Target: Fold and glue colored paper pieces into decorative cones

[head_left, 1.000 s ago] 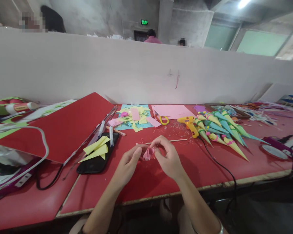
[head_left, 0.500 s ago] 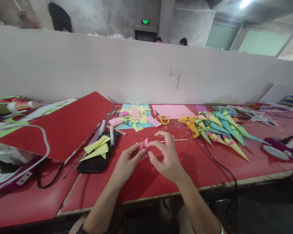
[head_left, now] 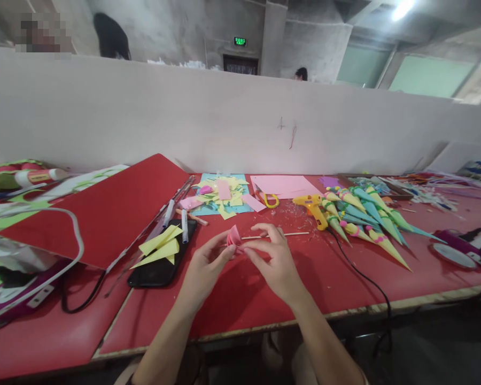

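Observation:
Between thumb and fingers, my left hand [head_left: 202, 264] pinches a small folded or curled piece of pink paper [head_left: 234, 234]. Thumb and index finger of my right hand [head_left: 276, 263] close on the lower right edge of the same paper, its other fingers raised and bent. Part of the paper is hidden behind the fingertips. Just behind my right hand, a thin wooden stick [head_left: 295, 234] lies on the red table [head_left: 240, 307]. A yellow hot glue gun [head_left: 313, 207] rests farther right, its black cord running to the table's front edge.
Several paper cones [head_left: 385, 251] are piled at the right. Left of my hands, yellow paper pieces [head_left: 160, 247] and a marker [head_left: 185, 227] lie on a black phone [head_left: 154, 275]. Behind are paper scraps [head_left: 226, 203], yellow-handled scissors [head_left: 272, 201] and a pink sheet [head_left: 282, 185].
My right thumb and index finger have come together at the pink paper's edge. The paper has turned and shifted slightly left and up. The camera view has tilted a little.

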Tool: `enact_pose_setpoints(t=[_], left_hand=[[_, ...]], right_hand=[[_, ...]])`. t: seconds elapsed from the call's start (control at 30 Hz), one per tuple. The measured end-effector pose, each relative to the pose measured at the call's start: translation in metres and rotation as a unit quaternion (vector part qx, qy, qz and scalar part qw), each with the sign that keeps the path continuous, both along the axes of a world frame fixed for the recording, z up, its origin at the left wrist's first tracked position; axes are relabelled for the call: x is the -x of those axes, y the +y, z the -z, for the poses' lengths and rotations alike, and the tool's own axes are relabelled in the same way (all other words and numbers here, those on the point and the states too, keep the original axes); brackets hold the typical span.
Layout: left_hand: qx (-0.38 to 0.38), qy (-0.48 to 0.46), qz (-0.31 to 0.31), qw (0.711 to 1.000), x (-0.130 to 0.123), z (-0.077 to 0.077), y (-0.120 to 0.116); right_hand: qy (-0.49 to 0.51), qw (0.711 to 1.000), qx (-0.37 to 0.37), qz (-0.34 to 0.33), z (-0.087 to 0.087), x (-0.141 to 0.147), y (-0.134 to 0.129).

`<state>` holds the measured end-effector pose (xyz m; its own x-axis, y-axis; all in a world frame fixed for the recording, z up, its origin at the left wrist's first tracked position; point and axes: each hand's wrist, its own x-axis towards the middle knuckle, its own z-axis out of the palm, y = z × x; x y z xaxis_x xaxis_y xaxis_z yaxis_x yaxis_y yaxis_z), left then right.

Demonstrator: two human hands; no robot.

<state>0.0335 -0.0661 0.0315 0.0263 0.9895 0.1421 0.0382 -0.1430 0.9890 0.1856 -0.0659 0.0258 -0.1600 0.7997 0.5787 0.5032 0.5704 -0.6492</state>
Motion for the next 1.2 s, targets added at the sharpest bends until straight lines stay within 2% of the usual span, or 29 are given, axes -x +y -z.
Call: enact_pose_setpoints(t=[0.27,0.5,0.63,0.9,1.07,1.2], left_hand=[[0.009,-0.019,0.009,1.0,0.0034,-0.0064,-0.0022],[0.014,-0.018,0.009,1.0,0.0051,-0.0053,-0.002],[0.007,-0.013,0.007,1.0,0.0057,-0.0049,-0.0008],[0.01,-0.019,0.049,0.999,0.0023,-0.0049,-0.0031],[0.016,-0.003,0.037,0.999,0.0026,-0.0044,-0.0033],[0.013,-0.001,0.033,0.999,0.0033,-0.0027,-0.0023]], right_hand=[[0.084,0.995,0.041,-0.021,-0.0017,-0.0015,0.0019],[0.097,0.994,0.04,-0.025,-0.0024,-0.004,0.0018],[0.084,0.995,0.039,-0.037,-0.0039,-0.0033,0.0002],[0.011,0.999,0.003,-0.038,-0.003,0.0,-0.0026],[-0.003,0.999,0.013,-0.037,-0.0023,-0.0009,-0.0024],[-0.053,0.998,-0.005,-0.044,-0.0035,-0.0007,-0.003]])
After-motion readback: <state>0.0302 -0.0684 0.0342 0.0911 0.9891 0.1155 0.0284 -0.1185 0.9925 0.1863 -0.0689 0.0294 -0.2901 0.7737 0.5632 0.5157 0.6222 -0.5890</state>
